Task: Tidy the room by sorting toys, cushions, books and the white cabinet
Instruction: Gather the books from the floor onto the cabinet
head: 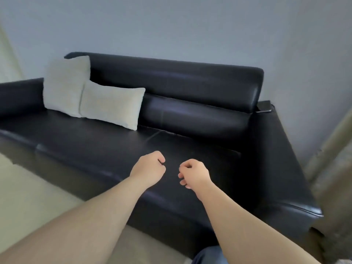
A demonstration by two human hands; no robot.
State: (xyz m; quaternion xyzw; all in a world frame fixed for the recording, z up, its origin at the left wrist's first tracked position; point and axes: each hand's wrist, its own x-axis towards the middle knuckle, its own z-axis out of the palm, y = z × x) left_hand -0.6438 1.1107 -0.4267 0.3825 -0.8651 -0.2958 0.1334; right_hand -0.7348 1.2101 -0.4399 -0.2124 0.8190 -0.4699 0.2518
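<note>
Cushions: two, square cushion [65, 85], oblong cushion [112, 104], on sofa [190, 141]; two empty fists.

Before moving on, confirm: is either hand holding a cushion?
No. The left hand and right hand are curled and hold nothing; both cushions lean against the sofa backrest.

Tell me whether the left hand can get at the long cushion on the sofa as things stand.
Probably yes. The left hand is curled and holds nothing, and only bare black sofa seat lies between it and the long cushion, though it would need a forward stretch.
</note>
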